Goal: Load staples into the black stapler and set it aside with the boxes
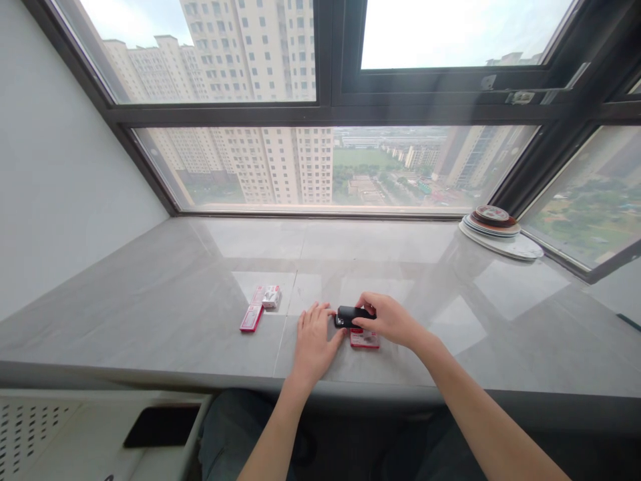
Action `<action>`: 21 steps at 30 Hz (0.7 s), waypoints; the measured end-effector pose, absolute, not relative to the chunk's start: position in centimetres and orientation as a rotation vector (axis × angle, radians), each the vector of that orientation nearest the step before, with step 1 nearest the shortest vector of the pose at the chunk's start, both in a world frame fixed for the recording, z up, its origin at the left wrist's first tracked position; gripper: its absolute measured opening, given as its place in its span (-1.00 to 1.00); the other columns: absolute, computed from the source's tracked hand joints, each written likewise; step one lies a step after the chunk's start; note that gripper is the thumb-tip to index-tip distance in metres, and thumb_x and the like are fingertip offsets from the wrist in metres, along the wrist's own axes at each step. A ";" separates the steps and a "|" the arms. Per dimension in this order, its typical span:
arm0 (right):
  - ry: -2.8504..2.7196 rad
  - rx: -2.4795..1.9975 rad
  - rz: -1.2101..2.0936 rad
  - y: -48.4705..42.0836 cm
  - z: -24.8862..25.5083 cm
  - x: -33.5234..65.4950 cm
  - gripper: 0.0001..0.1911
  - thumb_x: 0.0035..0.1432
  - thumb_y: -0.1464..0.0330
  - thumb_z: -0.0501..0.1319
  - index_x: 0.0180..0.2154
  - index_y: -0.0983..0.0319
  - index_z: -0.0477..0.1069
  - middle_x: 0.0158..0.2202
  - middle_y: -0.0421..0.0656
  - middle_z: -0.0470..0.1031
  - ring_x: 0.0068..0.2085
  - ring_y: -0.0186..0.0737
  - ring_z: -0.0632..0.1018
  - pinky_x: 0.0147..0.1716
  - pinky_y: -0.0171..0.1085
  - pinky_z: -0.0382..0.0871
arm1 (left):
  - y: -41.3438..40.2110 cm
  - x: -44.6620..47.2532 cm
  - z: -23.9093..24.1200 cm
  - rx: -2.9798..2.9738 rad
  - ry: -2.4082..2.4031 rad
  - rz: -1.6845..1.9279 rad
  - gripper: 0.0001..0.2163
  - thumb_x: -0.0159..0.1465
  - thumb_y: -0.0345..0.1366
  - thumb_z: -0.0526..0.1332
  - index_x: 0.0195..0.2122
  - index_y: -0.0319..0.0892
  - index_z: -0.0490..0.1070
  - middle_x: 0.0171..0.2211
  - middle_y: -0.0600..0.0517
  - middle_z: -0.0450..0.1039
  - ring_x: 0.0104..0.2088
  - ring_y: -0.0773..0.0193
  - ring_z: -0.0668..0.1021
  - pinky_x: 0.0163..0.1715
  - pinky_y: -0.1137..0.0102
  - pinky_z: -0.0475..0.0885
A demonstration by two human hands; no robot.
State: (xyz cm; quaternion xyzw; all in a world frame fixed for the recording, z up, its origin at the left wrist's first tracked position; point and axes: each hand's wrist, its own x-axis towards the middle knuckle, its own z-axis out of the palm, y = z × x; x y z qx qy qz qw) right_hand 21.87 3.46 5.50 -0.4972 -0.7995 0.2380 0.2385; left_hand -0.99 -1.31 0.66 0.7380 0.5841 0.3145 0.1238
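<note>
My right hand [385, 319] grips a black stapler [345, 315] from its right end, fingers over the top and thumb along the near side. Under and just in front of the stapler lies a red and white packet [364, 339], partly covered by it. My left hand [316, 335] rests flat on the counter, fingers stretched out, its fingertips close to the stapler's left end. Whether they touch it I cannot tell. Farther left lie a long pink and white box [252, 317] and a small white and red box [271, 296] beside it.
The grey stone counter [165, 314] runs along the window. At the far right corner sits a stack of round plates or mats [493, 224]. Below the counter's front edge at left, a white perforated unit [75, 434] holds a dark phone-like slab [163, 426].
</note>
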 end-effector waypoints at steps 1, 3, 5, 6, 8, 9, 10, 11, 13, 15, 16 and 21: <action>-2.152 -1.401 0.623 3.6 5.1 22.2 -0.74 0.11 0.14 0.34 -0.28 0.18 0.46 -0.41 -0.26 0.42 -0.38 -0.28 0.38 -0.37 -0.32 0.17 | -1.6 -0.9 1.0 2.141 1.695 0.950 -0.75 0.38 -0.31 0.18 0.07 -0.03 0.40 0.17 -0.07 0.38 0.26 -0.02 0.34 0.30 -0.04 0.18; -2.024 -1.482 0.608 4.0 4.3 23.3 -0.68 0.09 0.09 0.35 -0.26 0.19 0.44 -0.42 -0.28 0.39 -0.39 -0.28 0.37 -0.37 -0.32 0.17 | -2.2 -0.2 2.0 2.198 1.598 0.950 -0.67 0.35 -0.47 0.07 0.08 -0.03 0.40 0.12 -0.06 0.41 0.17 0.04 0.42 0.23 0.04 0.29; -1.864 -1.537 0.665 4.4 3.4 24.4 -0.59 0.08 0.03 0.35 -0.21 0.20 0.45 -0.48 -0.32 0.30 -0.43 -0.30 0.34 -0.40 -0.32 0.17 | -2.6 0.8 3.0 2.365 1.361 0.840 -0.48 0.25 -0.61 0.01 0.10 0.05 0.42 0.19 0.02 0.38 0.20 0.09 0.39 0.23 0.10 0.31; -1.788 -1.547 0.707 4.5 2.9 24.9 -0.54 0.08 -0.01 0.34 -0.16 0.20 0.46 -0.50 -0.34 0.25 -0.45 -0.31 0.31 -0.41 -0.32 0.17 | -2.8 1.3 3.4 2.454 1.211 0.756 -0.40 0.19 -0.65 0.00 0.12 0.11 0.43 0.24 0.09 0.35 0.24 0.11 0.36 0.26 0.12 0.29; -1.661 -1.546 0.783 4.4 2.2 25.8 -0.43 0.07 -0.07 0.33 -0.08 0.23 0.49 -0.53 -0.37 0.16 -0.49 -0.32 0.26 -0.44 -0.31 0.17 | -2.8 2.1 4.0 2.557 0.978 0.604 -0.30 0.12 -0.67 0.01 0.15 0.19 0.42 0.31 0.20 0.28 0.28 0.13 0.31 0.31 0.14 0.25; -1.613 -1.539 0.816 4.1 2.0 26.1 -0.39 0.07 -0.10 0.32 -0.05 0.25 0.50 -0.54 -0.37 0.14 -0.49 -0.33 0.25 -0.45 -0.31 0.16 | -2.7 2.1 4.2 2.569 0.936 0.559 -0.30 0.12 -0.67 0.02 0.17 0.20 0.42 0.31 0.22 0.27 0.28 0.13 0.31 0.31 0.15 0.26; -1.570 -1.531 0.845 3.7 1.7 26.4 -0.35 0.08 -0.12 0.31 -0.03 0.26 0.52 -0.54 -0.37 0.13 -0.50 -0.33 0.24 -0.47 -0.32 0.15 | -2.5 1.9 4.2 2.560 0.950 0.539 -0.31 0.13 -0.65 0.04 0.18 0.20 0.41 0.31 0.20 0.28 0.27 0.12 0.33 0.30 0.16 0.27; -1.526 -1.525 0.878 3.1 1.6 26.5 -0.32 0.08 -0.14 0.30 -0.01 0.27 0.53 -0.54 -0.36 0.13 -0.50 -0.34 0.23 -0.48 -0.32 0.14 | -2.3 1.3 4.2 2.534 1.012 0.543 -0.32 0.14 -0.61 0.07 0.20 0.19 0.40 0.30 0.16 0.29 0.25 0.10 0.35 0.29 0.15 0.28; -1.435 -1.504 0.974 1.7 1.4 26.5 -0.28 0.13 -0.16 0.25 0.07 0.26 0.52 -0.53 -0.34 0.17 -0.51 -0.35 0.22 -0.52 -0.33 0.13 | -2.0 -0.4 4.0 2.445 1.205 0.595 -0.36 0.16 -0.52 0.16 0.25 0.18 0.36 0.25 0.08 0.33 0.21 0.05 0.38 0.27 0.14 0.30; -1.354 -1.469 1.096 0.0 1.2 25.9 -0.26 0.19 -0.15 0.19 0.19 0.21 0.45 -0.49 -0.32 0.24 -0.53 -0.36 0.23 -0.56 -0.34 0.13 | -1.8 -2.2 3.6 2.341 1.362 0.663 -0.35 0.16 -0.41 0.25 0.29 0.18 0.32 0.20 0.05 0.36 0.18 0.03 0.40 0.25 0.15 0.32; -1.328 -1.452 1.151 -0.8 1.1 25.4 -0.26 0.22 -0.14 0.17 0.24 0.19 0.41 -0.46 -0.30 0.27 -0.55 -0.37 0.24 -0.58 -0.34 0.14 | -1.9 -2.9 3.4 2.298 1.407 0.693 -0.33 0.16 -0.37 0.27 0.32 0.18 0.29 0.18 0.04 0.38 0.16 0.03 0.40 0.24 0.16 0.33; -1.299 -1.409 1.212 -2.9 0.8 21.4 -0.27 0.26 -0.11 0.16 0.30 0.17 0.35 -0.43 -0.28 0.29 -0.57 -0.37 0.26 -0.61 -0.33 0.20 | -2.6 -2.5 2.9 2.217 1.481 0.797 -0.23 0.14 -0.31 0.35 0.39 0.18 0.17 0.13 0.07 0.45 0.10 0.01 0.42 0.21 0.13 0.31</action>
